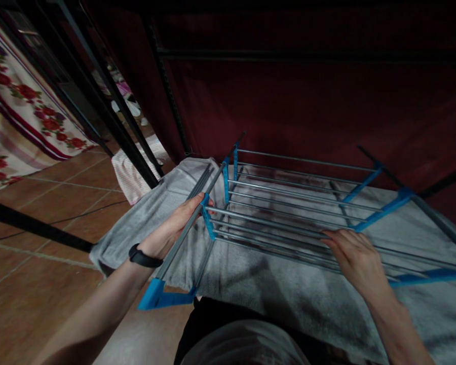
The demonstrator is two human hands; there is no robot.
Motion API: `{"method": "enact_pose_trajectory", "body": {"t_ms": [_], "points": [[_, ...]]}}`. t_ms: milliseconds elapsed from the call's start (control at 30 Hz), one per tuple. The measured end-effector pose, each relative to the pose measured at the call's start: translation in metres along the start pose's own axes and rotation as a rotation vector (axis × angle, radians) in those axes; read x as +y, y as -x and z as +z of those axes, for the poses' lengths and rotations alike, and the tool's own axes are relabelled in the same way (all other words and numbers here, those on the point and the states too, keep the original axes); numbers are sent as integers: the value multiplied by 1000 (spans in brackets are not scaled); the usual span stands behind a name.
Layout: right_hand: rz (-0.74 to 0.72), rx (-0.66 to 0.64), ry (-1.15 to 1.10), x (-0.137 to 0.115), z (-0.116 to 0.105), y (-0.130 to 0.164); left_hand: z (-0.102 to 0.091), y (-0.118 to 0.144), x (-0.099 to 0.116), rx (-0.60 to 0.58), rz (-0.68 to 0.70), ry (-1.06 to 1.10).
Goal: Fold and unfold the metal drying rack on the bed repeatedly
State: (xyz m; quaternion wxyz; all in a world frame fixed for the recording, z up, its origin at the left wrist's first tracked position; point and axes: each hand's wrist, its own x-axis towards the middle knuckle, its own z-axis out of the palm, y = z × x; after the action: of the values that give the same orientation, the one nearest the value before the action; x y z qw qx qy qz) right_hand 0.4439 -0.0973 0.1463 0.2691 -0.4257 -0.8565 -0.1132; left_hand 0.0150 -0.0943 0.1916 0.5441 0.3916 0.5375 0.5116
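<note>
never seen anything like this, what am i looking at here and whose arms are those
This is one picture from a camera worn on a person's head, looking forward and down, so the two bare arms are that person's own. In front of them stands a clothes drying rack with grey metal rods and blue plastic joints. A grey towel hangs under and across it. The left hand, with a black wristband, grips the rack's side bar near a blue joint. The right hand rests flat on the front rods. Below is a brown tiled floor; a rose-patterned cloth hangs at far left.
</note>
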Motion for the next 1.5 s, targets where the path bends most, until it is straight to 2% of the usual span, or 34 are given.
{"method": "enact_pose_trajectory", "body": {"t_ms": [300,533,633,733,800,900,967,1033,1133,1233,1300,1367,1433,1500], "points": [[30,35,-14,-1,3,2,-8,-8,-7,-7,-7,-26],[73,1,-14,-13,-5,-5,3,8,6,4,-29,-62],[123,139,-32,-23,-7,1,1,2,1,23,-28,-55],[190,276,-79,-39,-4,14,-3,-10,-8,-26,8,-27],[201,253,-144,-50,3,26,-5,-14,-12,-17,5,9],[185,133,-227,-66,17,43,-8,-18,-17,69,-8,69],[168,77,-266,-73,24,51,-14,-23,-24,102,-5,53],[192,78,-297,-74,21,53,-23,-30,-38,106,-11,-21],[343,181,-304,-64,-3,38,-36,-42,-68,106,-5,-147],[444,242,-326,-39,-38,-3,-42,-50,-103,134,9,-228],[483,166,-366,-16,-50,-38,-43,-54,-124,130,4,-261],[464,-36,-442,7,-45,-74,-45,-57,-141,94,15,-283],[402,-321,-583,28,-22,-105,-48,-60,-154,56,43,-302],[357,-581,-662,40,14,-128,-52,-65,-163,34,72,-321]]}}
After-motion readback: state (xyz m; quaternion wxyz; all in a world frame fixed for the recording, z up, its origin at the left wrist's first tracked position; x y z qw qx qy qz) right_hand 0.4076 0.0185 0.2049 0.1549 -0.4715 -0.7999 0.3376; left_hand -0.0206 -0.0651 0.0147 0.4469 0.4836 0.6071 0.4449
